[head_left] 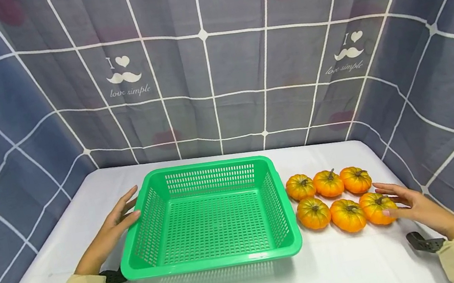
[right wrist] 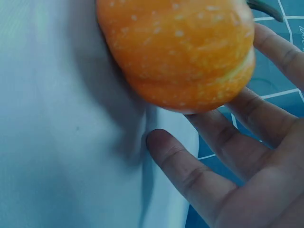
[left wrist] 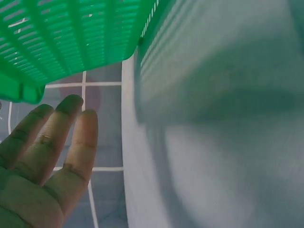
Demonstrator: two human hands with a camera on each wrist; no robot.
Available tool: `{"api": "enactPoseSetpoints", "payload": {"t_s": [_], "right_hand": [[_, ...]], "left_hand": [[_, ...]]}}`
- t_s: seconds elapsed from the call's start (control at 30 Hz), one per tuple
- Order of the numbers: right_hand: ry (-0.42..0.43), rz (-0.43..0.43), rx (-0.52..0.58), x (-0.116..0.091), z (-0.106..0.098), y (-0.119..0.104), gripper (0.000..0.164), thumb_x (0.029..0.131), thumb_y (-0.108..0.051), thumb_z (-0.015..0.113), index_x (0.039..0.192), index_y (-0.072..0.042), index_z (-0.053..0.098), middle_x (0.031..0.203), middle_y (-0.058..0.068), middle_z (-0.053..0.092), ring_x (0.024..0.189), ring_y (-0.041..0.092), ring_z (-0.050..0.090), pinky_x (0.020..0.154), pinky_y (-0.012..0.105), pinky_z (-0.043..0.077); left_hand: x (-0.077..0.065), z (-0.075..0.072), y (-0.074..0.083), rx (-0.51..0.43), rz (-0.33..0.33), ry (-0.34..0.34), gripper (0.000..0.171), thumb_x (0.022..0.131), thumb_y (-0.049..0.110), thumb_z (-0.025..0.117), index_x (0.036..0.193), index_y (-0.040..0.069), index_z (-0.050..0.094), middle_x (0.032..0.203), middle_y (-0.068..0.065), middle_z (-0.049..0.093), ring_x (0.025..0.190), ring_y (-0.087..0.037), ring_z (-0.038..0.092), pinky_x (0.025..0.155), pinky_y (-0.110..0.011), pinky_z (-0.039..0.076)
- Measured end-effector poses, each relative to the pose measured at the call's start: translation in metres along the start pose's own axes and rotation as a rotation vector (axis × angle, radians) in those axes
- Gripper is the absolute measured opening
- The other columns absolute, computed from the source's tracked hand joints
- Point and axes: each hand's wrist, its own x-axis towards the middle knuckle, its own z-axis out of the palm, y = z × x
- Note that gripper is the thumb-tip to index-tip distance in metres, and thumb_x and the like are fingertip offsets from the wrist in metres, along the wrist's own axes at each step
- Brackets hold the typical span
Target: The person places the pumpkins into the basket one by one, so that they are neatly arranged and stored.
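A green plastic basket [head_left: 212, 263] with slotted walls stands on the table, nothing inside it. My left hand [head_left: 109, 232] is at its left rim, fingers spread and extended; in the left wrist view these fingers [left wrist: 78, 142] lie just under the green edge. Small orange pumpkins [head_left: 313, 213] sit right of the basket in two rows. At the front row's right end, my right hand [head_left: 418, 210] reaches around the outermost pumpkin [head_left: 373, 210], thumb in front and fingers behind. The right wrist view shows that pumpkin large, with loosely extended fingers [right wrist: 190, 175] close beside and below it.
A white cloth [head_left: 340, 267] covers the table. Grey-blue curtains [head_left: 245, 114] with white grid lines hang behind it and along both sides. Dark straps [head_left: 423, 243] circle both wrists, below light sleeves.
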Motion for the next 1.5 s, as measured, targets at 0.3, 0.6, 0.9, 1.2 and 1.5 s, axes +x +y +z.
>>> {"api": "enactPoseSetpoints", "payload": {"t_s": [0.3,0.6,0.9,1.2,1.5], "right_hand": [[-0.061,-0.018,0.041,0.001,0.005,0.007,0.073,0.092,0.007,0.075,0.159,-0.003,0.049,0.142,-0.039,0.049,0.118,-0.012,0.054,0.09,0.011,0.046],[-0.043,-0.017,0.047,-0.002,0.009,0.008,0.076,0.089,0.01,0.077,0.157,-0.008,0.051,0.139,-0.036,0.052,0.115,-0.008,0.057,0.089,0.011,0.046],[-0.051,-0.046,0.055,-0.001,0.004,0.009,0.08,0.087,0.014,0.076,0.149,-0.032,0.057,0.136,-0.037,0.056,0.107,-0.005,0.064,0.085,0.013,0.051],[-0.005,-0.081,-0.043,-0.001,-0.004,-0.004,0.097,0.082,0.015,0.079,0.142,-0.055,0.052,0.132,-0.039,0.054,0.101,-0.007,0.062,0.079,0.011,0.051],[0.063,-0.114,-0.124,0.002,-0.009,-0.02,0.094,0.08,0.013,0.084,0.143,-0.05,0.053,0.137,-0.041,0.051,0.108,-0.014,0.055,0.085,0.005,0.044]], "left_hand": [[0.001,0.01,0.0,-0.054,0.062,-0.012,0.076,0.109,0.008,0.053,0.175,0.018,0.017,0.166,-0.026,0.034,0.141,-0.02,0.043,0.098,-0.029,0.049],[0.002,0.022,-0.008,-0.258,0.076,-0.06,0.07,0.111,0.008,0.045,0.176,0.018,0.017,0.176,-0.014,0.017,0.141,-0.004,0.044,0.102,-0.02,0.049],[0.001,0.025,-0.007,-0.225,0.038,-0.035,0.075,0.107,0.006,0.049,0.175,0.018,0.019,0.176,-0.023,0.014,0.139,-0.007,0.046,0.099,-0.023,0.05],[0.004,0.026,-0.005,-0.185,0.02,-0.023,0.077,0.105,0.009,0.049,0.175,0.02,0.018,0.179,-0.018,0.009,0.147,-0.008,0.03,0.109,-0.033,0.036],[0.008,0.026,-0.007,-0.179,0.01,-0.024,0.078,0.104,0.011,0.049,0.175,0.019,0.016,0.179,-0.016,0.006,0.151,-0.015,0.024,0.113,-0.057,0.028]]}}
